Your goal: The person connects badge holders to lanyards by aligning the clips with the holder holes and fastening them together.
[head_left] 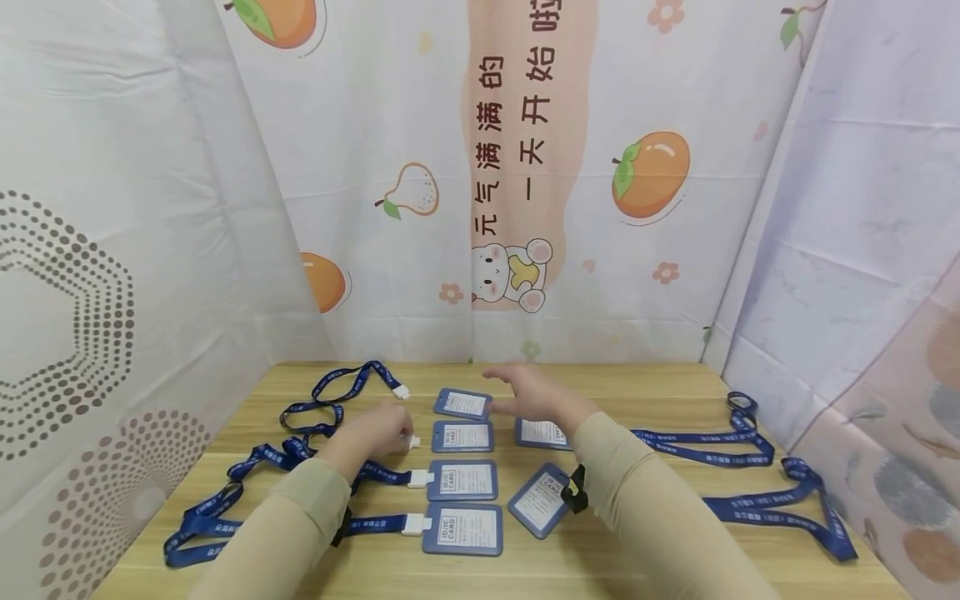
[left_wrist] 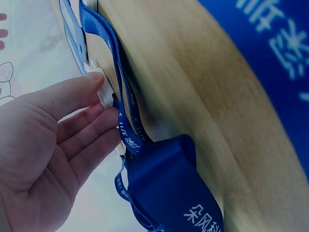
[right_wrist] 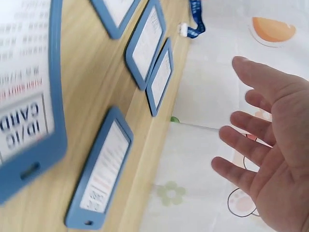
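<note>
My left hand [head_left: 381, 429] pinches the white plastic clip [left_wrist: 104, 91] of a blue lanyard [left_wrist: 126, 113] between thumb and fingers. In the head view this clip sits just left of a blue ID card holder [head_left: 462, 437], with a small gap between them. My right hand [head_left: 534, 393], fingers spread and holding nothing, hovers above the table near the back card holder [head_left: 462, 404]. Below it lies another card holder [head_left: 542, 432], partly hidden by the right forearm. Nearer the front, a tilted card holder [head_left: 540, 501] lies by the right wrist.
Two front card holders [head_left: 462, 480] [head_left: 462, 530] lie with lanyard clips [head_left: 416, 523] at their slotted ends. A lanyard [head_left: 360, 379] curves at the back left. More blue lanyards [head_left: 712, 457] are spread on the right of the wooden table [head_left: 637, 383]. Printed curtains [head_left: 405, 275] stand behind.
</note>
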{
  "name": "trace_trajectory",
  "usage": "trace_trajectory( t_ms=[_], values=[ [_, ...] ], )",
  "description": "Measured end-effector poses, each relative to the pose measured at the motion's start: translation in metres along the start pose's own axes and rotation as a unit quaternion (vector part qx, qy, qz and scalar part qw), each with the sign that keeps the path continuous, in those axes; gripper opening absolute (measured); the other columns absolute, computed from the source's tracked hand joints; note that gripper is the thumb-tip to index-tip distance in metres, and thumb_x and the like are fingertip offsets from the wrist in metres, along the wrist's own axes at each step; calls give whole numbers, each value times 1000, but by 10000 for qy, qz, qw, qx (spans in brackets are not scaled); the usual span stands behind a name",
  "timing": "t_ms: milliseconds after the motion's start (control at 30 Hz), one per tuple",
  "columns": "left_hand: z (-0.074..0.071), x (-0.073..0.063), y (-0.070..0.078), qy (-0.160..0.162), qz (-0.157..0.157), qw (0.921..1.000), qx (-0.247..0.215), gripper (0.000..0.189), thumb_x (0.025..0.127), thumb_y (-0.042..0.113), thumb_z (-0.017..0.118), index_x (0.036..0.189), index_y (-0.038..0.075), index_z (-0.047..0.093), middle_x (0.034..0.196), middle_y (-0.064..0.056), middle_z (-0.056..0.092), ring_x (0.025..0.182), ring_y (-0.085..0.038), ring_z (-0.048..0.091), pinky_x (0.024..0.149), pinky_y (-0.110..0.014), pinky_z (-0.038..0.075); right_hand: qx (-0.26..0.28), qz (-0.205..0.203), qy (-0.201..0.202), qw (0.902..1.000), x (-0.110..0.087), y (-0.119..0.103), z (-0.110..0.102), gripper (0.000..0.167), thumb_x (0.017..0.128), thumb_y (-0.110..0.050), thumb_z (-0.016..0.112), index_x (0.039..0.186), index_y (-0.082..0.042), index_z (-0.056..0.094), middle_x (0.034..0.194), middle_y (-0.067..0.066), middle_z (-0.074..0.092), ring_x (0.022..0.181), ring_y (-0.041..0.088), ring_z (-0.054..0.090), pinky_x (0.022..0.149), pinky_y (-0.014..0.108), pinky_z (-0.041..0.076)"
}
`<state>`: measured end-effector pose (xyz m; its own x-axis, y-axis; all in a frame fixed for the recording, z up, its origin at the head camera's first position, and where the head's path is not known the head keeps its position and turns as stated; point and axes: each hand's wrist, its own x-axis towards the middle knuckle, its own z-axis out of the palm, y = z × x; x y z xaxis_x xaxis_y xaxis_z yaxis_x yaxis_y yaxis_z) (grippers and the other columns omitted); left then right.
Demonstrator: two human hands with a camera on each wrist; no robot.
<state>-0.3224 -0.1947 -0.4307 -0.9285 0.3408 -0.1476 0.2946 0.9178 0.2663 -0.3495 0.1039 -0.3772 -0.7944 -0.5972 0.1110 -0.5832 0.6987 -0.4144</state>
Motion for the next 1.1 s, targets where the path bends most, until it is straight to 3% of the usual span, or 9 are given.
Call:
trace_trajectory(
  t_ms=[167, 333, 600, 800, 933, 1100],
  values=[
    [-1, -1, 3, 3, -23, 10000, -3, 3, 90, 13, 76, 92, 13, 79, 83, 5, 67, 71, -13, 58, 74, -34, 55, -393, 131, -505, 9979, 2, -8, -5, 56, 90, -31, 78, 141, -15, 60, 146, 3, 56, 136, 27, 49, 111, 45, 41],
    [-3, 0, 6, -10, -64, 9999, 100, 4, 90, 13, 77, 93, 12, 79, 85, 4, 69, 72, -13, 59, 77, -35, 56, -503, 232, -767, 9955, 6, -9, 1, 53, 90, -30, 79, 139, -16, 63, 143, 3, 59, 129, 26, 55, 107, 44, 45],
    [-4, 1, 6, -2, -58, 9998, 181, 6, 90, 13, 77, 95, 12, 80, 90, 3, 71, 75, -11, 60, 82, -36, 57, -483, 373, -757, 9953, 12, -9, 23, 53, 89, -32, 80, 136, -14, 65, 142, 5, 59, 133, 28, 52, 110, 47, 42],
    [-4, 0, 5, 54, 3, 9998, 204, 4, 89, 13, 77, 92, 13, 80, 86, 4, 71, 72, -11, 59, 78, -35, 56, -418, 388, -862, 9946, 13, -5, 41, 45, 90, -28, 79, 133, -16, 68, 137, 3, 63, 132, 27, 53, 111, 47, 41],
    [-4, 0, 6, 34, -60, 9998, 167, 4, 89, 13, 77, 91, 14, 80, 83, 6, 69, 71, -12, 58, 75, -33, 55, -363, 408, -942, 9941, 14, -2, 51, 41, 91, -27, 78, 130, -17, 70, 132, 1, 66, 127, 25, 57, 108, 45, 44],
    [-3, 0, 5, 76, -56, 9997, 222, 5, 88, 15, 79, 93, 14, 80, 89, 4, 71, 75, -12, 59, 81, -36, 56, -435, 326, -938, 9941, 13, 0, 62, 32, 93, -25, 76, 123, -16, 75, 123, 0, 70, 116, 20, 63, 102, 42, 50]
  ],
)
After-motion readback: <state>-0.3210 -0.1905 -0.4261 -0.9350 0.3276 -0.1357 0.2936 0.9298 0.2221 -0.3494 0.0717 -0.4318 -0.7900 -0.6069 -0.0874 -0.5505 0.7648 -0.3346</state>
